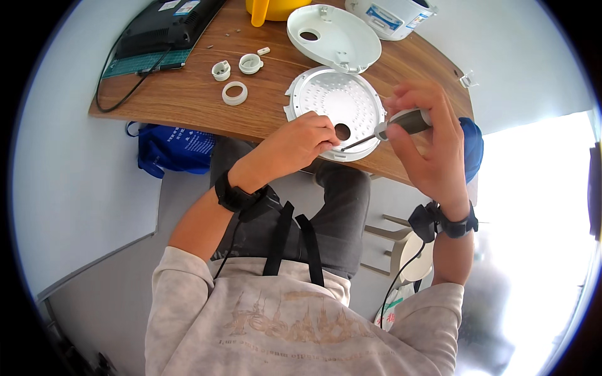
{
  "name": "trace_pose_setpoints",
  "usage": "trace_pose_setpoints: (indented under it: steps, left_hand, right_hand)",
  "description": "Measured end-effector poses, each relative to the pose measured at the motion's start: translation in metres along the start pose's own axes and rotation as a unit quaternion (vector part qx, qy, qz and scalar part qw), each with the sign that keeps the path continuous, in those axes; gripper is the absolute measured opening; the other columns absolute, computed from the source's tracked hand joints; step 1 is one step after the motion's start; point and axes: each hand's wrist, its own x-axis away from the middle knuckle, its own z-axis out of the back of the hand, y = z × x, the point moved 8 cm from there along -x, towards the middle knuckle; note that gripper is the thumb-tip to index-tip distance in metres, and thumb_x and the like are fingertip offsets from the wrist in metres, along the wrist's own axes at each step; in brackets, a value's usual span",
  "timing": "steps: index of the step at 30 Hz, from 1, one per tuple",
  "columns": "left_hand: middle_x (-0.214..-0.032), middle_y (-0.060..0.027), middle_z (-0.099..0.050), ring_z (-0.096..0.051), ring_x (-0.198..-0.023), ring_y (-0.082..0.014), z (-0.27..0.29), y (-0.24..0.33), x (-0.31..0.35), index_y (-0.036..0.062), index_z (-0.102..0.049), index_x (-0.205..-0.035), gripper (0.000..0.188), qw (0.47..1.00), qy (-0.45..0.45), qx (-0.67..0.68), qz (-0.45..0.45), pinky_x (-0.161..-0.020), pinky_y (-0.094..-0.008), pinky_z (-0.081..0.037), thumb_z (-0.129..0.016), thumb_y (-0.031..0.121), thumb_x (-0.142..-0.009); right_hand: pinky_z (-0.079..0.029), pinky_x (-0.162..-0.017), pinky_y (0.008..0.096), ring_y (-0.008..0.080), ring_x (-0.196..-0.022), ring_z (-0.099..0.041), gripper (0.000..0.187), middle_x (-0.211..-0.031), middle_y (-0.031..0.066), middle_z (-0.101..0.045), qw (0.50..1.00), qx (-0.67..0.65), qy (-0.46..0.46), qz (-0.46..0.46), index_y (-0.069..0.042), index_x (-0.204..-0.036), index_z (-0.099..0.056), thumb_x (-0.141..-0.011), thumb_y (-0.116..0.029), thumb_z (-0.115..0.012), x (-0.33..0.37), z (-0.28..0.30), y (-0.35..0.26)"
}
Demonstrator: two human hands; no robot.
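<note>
In my right hand [423, 135] is a screwdriver [407, 123] with a grey and white handle. Its thin shaft slants down to the left, and the tip meets the near part of a round white perforated plate [342, 97], just below a dark round hole. My left hand [313, 135] is closed at the plate's near left edge, fingertips pressed together close to the screwdriver tip. Whatever those fingers pinch, if anything, is too small or hidden to make out. The plate lies flat near the table's front edge.
Beyond the plate lies a white round cover [342, 41] with a hole. To the left are a white ring [234, 93], two small white caps [249, 63] and a tiny white piece [263, 51]. A black device [157, 34] rests on a green mat [135, 66]. A white bucket [392, 19] stands far right.
</note>
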Motion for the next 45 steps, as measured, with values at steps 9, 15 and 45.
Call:
trace_pose_setpoints:
  steps: [9, 15, 45]
  left_hand:
    - [-0.104, -0.0049, -0.067, -0.060, -0.103, -0.0258, 0.002, 0.000, 0.001, 0.0029, -0.072, -0.100, 0.011, 1.000, 0.008, -0.005, -0.004, -0.090, -0.0369, -0.050, -0.068, 0.010, -0.094]
    - [-0.102, -0.0038, -0.066, -0.060, -0.101, -0.0243, 0.000, 0.000, 0.000, 0.0029, -0.072, -0.100, 0.010, 1.000, 0.011, -0.012, 0.008, -0.088, -0.0355, -0.051, -0.069, 0.005, -0.091]
    - [-0.101, -0.0037, -0.066, -0.061, -0.100, -0.0231, 0.000, 0.002, 0.002, 0.0017, -0.073, -0.100, 0.013, 0.999, 0.040, -0.008, 0.031, -0.088, -0.0354, -0.052, -0.073, 0.003, -0.087]
  right_hand:
    - [-0.053, -0.088, 0.0323, 0.0263, -0.106, -0.066, 0.030, -0.119, 0.0148, -0.066, 0.983, -0.136, -0.115, -0.052, -0.001, -0.116, -0.063, -0.088, 0.009, -0.064, 0.000, 0.003, 0.015]
    - [-0.054, -0.078, 0.0304, 0.0256, -0.090, -0.067, 0.026, -0.103, 0.0115, -0.068, 0.990, -0.107, -0.090, 0.002, 0.002, -0.109, -0.063, -0.085, 0.007, -0.071, 0.000, 0.003, 0.012]
    - [-0.053, -0.068, 0.0285, 0.0242, -0.072, -0.065, 0.028, -0.089, 0.0095, -0.069, 0.988, 0.040, 0.095, -0.111, -0.004, -0.104, -0.064, -0.082, -0.002, -0.081, 0.022, 0.008, -0.009]
